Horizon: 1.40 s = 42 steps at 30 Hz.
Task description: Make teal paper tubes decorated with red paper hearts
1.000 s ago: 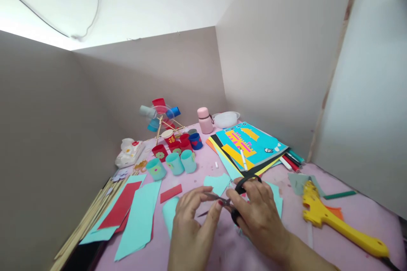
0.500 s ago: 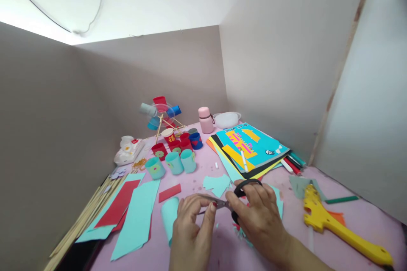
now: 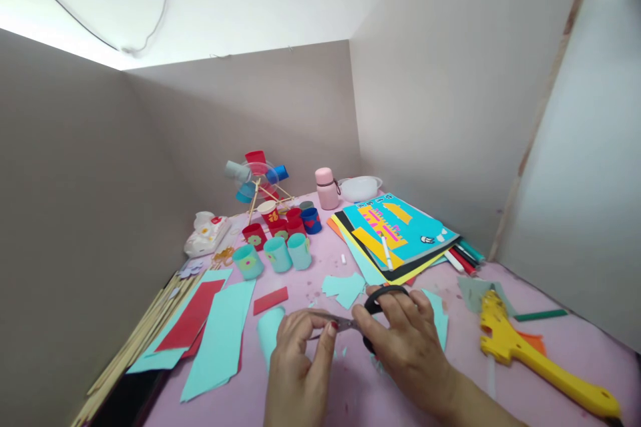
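My right hand (image 3: 400,347) grips black-handled scissors (image 3: 373,303), fingers through the loops, blades pointing left. My left hand (image 3: 300,360) is pinched at the blade tips, holding a tiny piece that I cannot make out. Both hands hover low over the pink table (image 3: 350,400). A curled turquoise paper piece (image 3: 268,330) lies just left of my left hand, and a cut turquoise scrap (image 3: 343,287) lies beyond the scissors. More turquoise paper (image 3: 438,317) shows behind my right hand.
Turquoise and red paper strips (image 3: 210,333) and wooden sticks (image 3: 135,353) lie at left. Small paper cups (image 3: 278,250), a cup-and-stick wheel model (image 3: 258,177), a pink bottle (image 3: 328,188), a stack of coloured sheets (image 3: 395,233) with markers, and a yellow glue gun (image 3: 535,357) surround the hands. Cardboard walls enclose the table.
The scissors blades have closed from apart to nearly together at my left fingertips. Small turquoise bits have appeared on the table near the blades. Both hands shifted slightly.
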Available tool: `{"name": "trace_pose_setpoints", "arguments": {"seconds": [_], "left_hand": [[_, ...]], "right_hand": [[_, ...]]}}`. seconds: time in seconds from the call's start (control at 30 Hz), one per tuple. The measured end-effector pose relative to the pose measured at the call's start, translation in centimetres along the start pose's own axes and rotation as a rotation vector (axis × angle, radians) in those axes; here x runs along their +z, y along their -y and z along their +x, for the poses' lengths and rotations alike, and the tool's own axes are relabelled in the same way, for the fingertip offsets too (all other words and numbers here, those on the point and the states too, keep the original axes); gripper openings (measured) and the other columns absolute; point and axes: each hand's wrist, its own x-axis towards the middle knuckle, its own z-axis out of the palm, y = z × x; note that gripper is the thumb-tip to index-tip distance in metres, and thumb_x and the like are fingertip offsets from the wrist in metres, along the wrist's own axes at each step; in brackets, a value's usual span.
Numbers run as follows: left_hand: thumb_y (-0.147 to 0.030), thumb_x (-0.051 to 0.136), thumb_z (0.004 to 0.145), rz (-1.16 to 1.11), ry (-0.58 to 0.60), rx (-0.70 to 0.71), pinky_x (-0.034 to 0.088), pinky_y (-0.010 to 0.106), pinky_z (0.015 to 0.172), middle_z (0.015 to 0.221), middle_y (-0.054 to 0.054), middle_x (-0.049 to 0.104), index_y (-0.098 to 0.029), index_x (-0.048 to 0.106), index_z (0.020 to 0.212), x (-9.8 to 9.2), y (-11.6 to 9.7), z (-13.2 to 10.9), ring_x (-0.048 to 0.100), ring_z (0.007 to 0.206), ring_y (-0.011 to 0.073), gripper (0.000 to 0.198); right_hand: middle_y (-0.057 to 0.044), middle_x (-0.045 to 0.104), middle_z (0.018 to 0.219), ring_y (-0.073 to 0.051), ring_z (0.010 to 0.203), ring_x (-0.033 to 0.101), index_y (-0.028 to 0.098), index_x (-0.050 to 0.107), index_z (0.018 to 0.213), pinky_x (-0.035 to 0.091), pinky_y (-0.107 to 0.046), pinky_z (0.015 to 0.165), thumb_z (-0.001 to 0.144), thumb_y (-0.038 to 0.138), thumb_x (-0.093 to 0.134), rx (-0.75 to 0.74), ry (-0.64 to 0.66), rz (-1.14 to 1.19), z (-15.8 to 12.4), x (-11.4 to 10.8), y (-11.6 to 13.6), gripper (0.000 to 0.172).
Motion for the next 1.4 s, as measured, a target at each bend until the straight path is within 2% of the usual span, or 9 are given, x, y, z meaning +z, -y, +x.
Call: {"name": "trace_pose_setpoints", "arguments": {"seconds": [0.43,0.6,0.67,0.73,0.8,0.97,1.1,1.23,1.4], "left_hand": [[-0.037,0.056,0.077,-0.047,-0.151,-0.224,0.05,0.033,0.072,0.08,0.004,0.071,-0.021,0.062,0.069,-0.2,1.0,0.8,0.066,0.082,0.0243,0.019],[-0.032,0.055,0.08,0.2,0.103,0.05,0.04,0.05,0.096,0.088,0.006,0.073,-0.024,0.067,0.069,-0.5,1.0,0.4,0.065,0.091,0.0255,0.018],[-0.028,0.053,0.082,0.261,0.199,0.119,0.029,0.054,0.104,0.128,0.01,0.059,-0.028,0.065,0.105,-1.2,1.7,0.0,0.049,0.121,0.0283,0.026],[-0.031,0.054,0.081,0.259,0.245,0.052,0.026,0.053,0.106,0.152,0.008,0.024,-0.031,0.029,0.14,-2.6,3.2,-0.3,0.021,0.138,0.0275,0.064],[-0.038,0.06,0.077,0.238,0.27,-0.045,0.024,0.052,0.107,0.155,0.007,0.015,-0.032,0.011,0.144,-4.4,5.4,-0.4,0.013,0.14,0.0278,0.084],[-0.035,0.07,0.064,0.29,0.309,-0.115,0.017,0.054,0.108,0.155,0.016,0.003,-0.018,0.009,0.145,-6.5,9.5,-0.3,0.003,0.14,0.0322,0.103],[-0.033,0.067,0.07,0.147,0.271,-0.201,0.017,0.051,0.109,0.154,0.016,0.013,-0.019,0.015,0.144,-5.6,8.9,-0.2,0.01,0.14,0.0298,0.092],[-0.052,0.071,0.063,-0.277,0.216,-0.372,0.034,0.049,0.102,0.15,0.015,0.026,-0.026,0.017,0.143,-4.6,8.0,-0.9,0.034,0.132,0.0329,0.1],[-0.063,0.075,0.043,-0.807,0.352,-0.459,0.048,0.045,0.084,0.102,0.007,0.07,-0.027,0.058,0.114,-3.1,7.7,-2.0,0.066,0.091,0.0289,0.081]], "right_hand": [[-0.01,0.052,0.094,-0.026,0.091,0.049,0.021,0.062,0.096,0.033,-0.044,0.08,0.088,0.011,0.039,0.092,-0.006,-0.008,0.6,-0.3,-1.0,0.026],[-0.011,0.049,0.1,-0.029,0.093,0.048,0.017,0.056,0.101,0.04,-0.044,0.076,0.084,0.02,0.05,0.284,0.032,0.16,0.1,0.1,-1.7,0.018],[-0.01,0.049,0.099,-0.029,0.094,0.049,0.019,0.055,0.101,0.041,-0.044,0.075,0.083,0.023,0.052,0.328,0.044,0.184,-0.1,0.4,-1.9,0.019],[-0.01,0.049,0.099,-0.029,0.095,0.048,0.02,0.055,0.101,0.042,-0.044,0.075,0.083,0.023,0.053,0.364,0.071,0.21,-0.3,0.6,-1.8,0.018],[-0.009,0.05,0.098,-0.029,0.096,0.049,0.02,0.055,0.1,0.043,-0.044,0.077,0.083,0.023,0.053,0.406,0.108,0.261,-0.3,0.7,-1.6,0.017],[-0.008,0.051,0.097,-0.028,0.095,0.052,0.022,0.055,0.099,0.044,-0.044,0.078,0.081,0.022,0.055,0.426,0.198,0.337,-0.7,0.9,-1.0,0.018],[-0.006,0.053,0.098,-0.026,0.094,0.054,0.024,0.052,0.106,0.045,-0.041,0.079,0.08,0.024,0.058,0.477,0.321,0.483,-1.1,1.1,-0.7,0.026],[-0.003,0.059,0.089,-0.02,0.078,0.058,0.022,0.052,0.107,0.048,-0.032,0.07,0.074,0.028,0.064,0.56,0.532,0.703,-0.7,0.7,-0.2,0.035],[-0.001,0.062,0.08,-0.021,0.072,0.058,0.023,0.06,0.098,0.045,-0.03,0.065,0.068,0.031,0.069,0.553,0.76,0.734,0.1,-0.2,0.4,0.033]]}}
